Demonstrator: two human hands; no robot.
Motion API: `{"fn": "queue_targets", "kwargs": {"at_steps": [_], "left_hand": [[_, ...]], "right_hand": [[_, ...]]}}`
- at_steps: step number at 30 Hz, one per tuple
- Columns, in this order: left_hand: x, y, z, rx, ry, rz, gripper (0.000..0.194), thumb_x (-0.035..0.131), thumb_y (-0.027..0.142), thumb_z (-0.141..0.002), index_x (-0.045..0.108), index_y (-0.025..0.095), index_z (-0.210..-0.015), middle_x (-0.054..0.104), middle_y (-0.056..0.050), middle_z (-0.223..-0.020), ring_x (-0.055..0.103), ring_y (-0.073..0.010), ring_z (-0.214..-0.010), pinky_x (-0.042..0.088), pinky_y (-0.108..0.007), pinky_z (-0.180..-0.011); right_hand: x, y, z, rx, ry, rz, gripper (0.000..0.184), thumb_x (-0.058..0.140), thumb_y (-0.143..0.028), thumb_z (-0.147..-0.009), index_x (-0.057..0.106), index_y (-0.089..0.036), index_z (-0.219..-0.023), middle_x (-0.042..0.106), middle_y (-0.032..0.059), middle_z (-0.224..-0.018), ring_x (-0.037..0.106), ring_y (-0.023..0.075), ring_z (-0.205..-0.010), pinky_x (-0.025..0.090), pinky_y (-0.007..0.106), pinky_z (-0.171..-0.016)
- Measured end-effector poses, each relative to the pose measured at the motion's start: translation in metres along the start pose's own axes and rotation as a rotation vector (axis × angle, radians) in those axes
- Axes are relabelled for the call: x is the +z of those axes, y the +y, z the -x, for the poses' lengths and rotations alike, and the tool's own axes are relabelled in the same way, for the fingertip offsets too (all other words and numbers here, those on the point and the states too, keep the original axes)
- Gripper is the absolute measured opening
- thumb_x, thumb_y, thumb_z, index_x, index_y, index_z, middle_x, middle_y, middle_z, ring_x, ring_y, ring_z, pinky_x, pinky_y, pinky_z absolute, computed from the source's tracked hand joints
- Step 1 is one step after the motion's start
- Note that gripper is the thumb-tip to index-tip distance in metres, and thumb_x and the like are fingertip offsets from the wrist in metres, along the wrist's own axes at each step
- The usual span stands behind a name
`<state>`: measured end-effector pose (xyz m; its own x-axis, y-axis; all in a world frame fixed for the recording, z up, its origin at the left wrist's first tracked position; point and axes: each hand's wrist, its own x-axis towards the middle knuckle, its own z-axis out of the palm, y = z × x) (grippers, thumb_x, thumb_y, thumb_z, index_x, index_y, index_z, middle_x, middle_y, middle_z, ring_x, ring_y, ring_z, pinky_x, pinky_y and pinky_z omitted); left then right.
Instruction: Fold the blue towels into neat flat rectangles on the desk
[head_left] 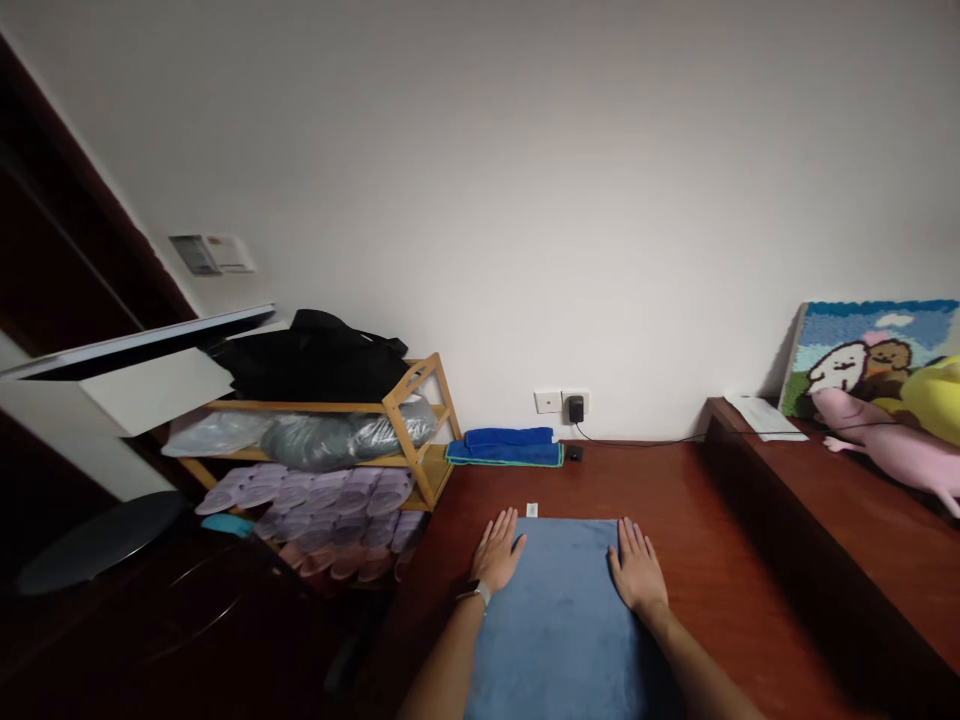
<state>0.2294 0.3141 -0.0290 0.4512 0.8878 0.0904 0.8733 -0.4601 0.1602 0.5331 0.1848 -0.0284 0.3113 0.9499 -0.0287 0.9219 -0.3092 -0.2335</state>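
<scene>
1. Left hand [496, 558], seen through my head camera: fingers [508, 526] straight and released, thumb apart, resting flat along the cloth's left edge; watch [478, 592] at the wrist.
2. Right hand [640, 574]: fingers [627, 535] likewise extended and released, flat along the right edge.
3. Cloth [559, 620]: blue-grey, soft-looking, straight-edged, spread between my hands; white tag [532, 510] at far edge.
4. Counter [690, 500] beneath: reddish-brown, smooth.
5. Folded towels [506, 450]: blue, green-trimmed, near the wall [630, 250].
</scene>
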Motion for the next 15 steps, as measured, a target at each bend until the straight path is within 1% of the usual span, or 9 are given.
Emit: {"fn": "queue_targets", "kwargs": {"at_steps": [3, 5, 8, 10, 12, 15], "left_hand": [[0.002, 0.001, -0.003, -0.026, -0.008, -0.003, 0.068, 0.022, 0.055, -0.105, 0.025, 0.020, -0.164, 0.026, -0.005, -0.169, 0.021, -0.0207, -0.157, 0.018, -0.044, -0.129], [-0.001, -0.001, -0.004, -0.056, -0.022, -0.008, 0.068, 0.021, 0.054, -0.105, 0.026, 0.019, -0.163, 0.025, -0.006, -0.170, 0.021, -0.0207, -0.157, 0.018, -0.044, -0.129], [-0.008, -0.012, 0.001, -0.103, -0.029, -0.022, 0.068, 0.020, 0.051, -0.105, 0.027, 0.016, -0.162, 0.027, -0.009, -0.169, 0.023, -0.0226, -0.156, 0.019, -0.047, -0.128], [-0.011, -0.028, 0.011, -0.118, -0.020, -0.032, 0.068, 0.020, 0.051, -0.105, 0.029, 0.015, -0.162, 0.028, -0.009, -0.168, 0.023, -0.0235, -0.156, 0.019, -0.048, -0.128], [-0.010, -0.049, 0.027, -0.109, 0.019, -0.041, 0.068, 0.021, 0.053, -0.105, 0.030, 0.017, -0.162, 0.030, -0.008, -0.168, 0.024, -0.0234, -0.156, 0.021, -0.048, -0.128], [-0.003, -0.083, 0.060, -0.108, 0.139, -0.057, 0.065, 0.024, 0.051, -0.105, 0.036, 0.017, -0.159, 0.036, -0.009, -0.165, 0.029, -0.0241, -0.155, 0.028, -0.048, -0.126]], "right_hand": [[-0.001, -0.001, 0.000, 0.005, -0.002, 0.004, 0.073, 0.017, -0.047, -0.101, 0.017, -0.009, -0.163, 0.013, 0.0034, -0.171, 0.010, 0.0220, -0.158, 0.007, 0.039, -0.129], [-0.002, -0.001, 0.000, 0.009, 0.002, -0.002, 0.073, 0.018, -0.048, -0.101, 0.017, -0.009, -0.163, 0.013, 0.0031, -0.171, 0.010, 0.0214, -0.158, 0.007, 0.039, -0.129], [-0.003, -0.002, 0.000, 0.009, -0.003, -0.005, 0.073, 0.017, -0.047, -0.101, 0.016, -0.010, -0.163, 0.012, 0.0026, -0.171, 0.010, 0.0205, -0.158, 0.006, 0.038, -0.129], [-0.003, -0.003, 0.000, 0.010, -0.008, -0.001, 0.072, 0.016, -0.046, -0.102, 0.016, -0.010, -0.163, 0.012, 0.0024, -0.171, 0.009, 0.0204, -0.159, 0.005, 0.038, -0.129], [-0.003, -0.003, 0.000, 0.014, -0.009, 0.000, 0.072, 0.017, -0.046, -0.101, 0.016, -0.010, -0.164, 0.012, 0.0024, -0.171, 0.009, 0.0204, -0.159, 0.004, 0.038, -0.129], [-0.004, -0.004, 0.000, 0.016, -0.007, -0.010, 0.072, 0.017, -0.046, -0.101, 0.016, -0.010, -0.163, 0.012, 0.0029, -0.171, 0.009, 0.0209, -0.159, 0.004, 0.038, -0.129]]}}
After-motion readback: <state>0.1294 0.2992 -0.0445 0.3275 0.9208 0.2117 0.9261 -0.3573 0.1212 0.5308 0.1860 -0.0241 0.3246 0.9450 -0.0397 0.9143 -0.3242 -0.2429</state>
